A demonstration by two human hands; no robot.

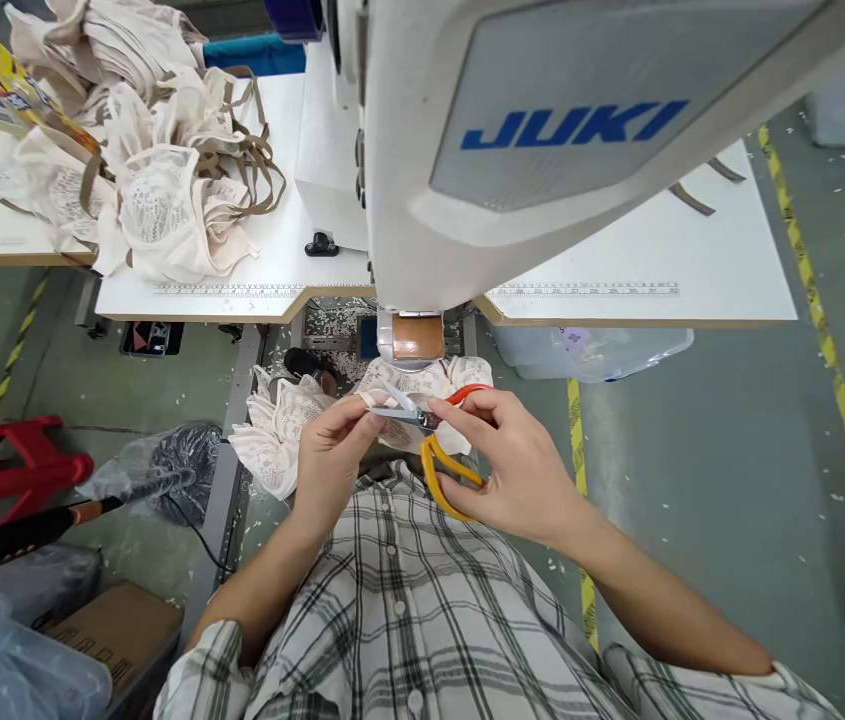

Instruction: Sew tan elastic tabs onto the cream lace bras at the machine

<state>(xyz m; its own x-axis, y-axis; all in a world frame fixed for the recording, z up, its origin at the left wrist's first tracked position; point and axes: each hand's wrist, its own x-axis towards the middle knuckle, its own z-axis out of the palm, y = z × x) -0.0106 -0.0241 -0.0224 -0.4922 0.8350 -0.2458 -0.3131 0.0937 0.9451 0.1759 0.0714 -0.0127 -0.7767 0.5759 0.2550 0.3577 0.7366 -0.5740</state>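
Note:
My right hand (516, 465) is closed around scissors (437, 445) with one red and one yellow handle; their blades are parted and point left. My left hand (332, 450) pinches a thin strap of a cream lace garment (283, 430) right at the blades. The garment hangs over my lap below the head of a white JUKI sewing machine (542, 130). I wear a plaid shirt.
A pile of cream lace garments (144, 170) lies on the white table (692, 270) at the left. A red stool (9, 465), a plastic bag and a cardboard box (118, 625) stand on the floor at left. A clear plastic bin (594, 350) sits under the table. Yellow floor tape (827, 340) runs at right.

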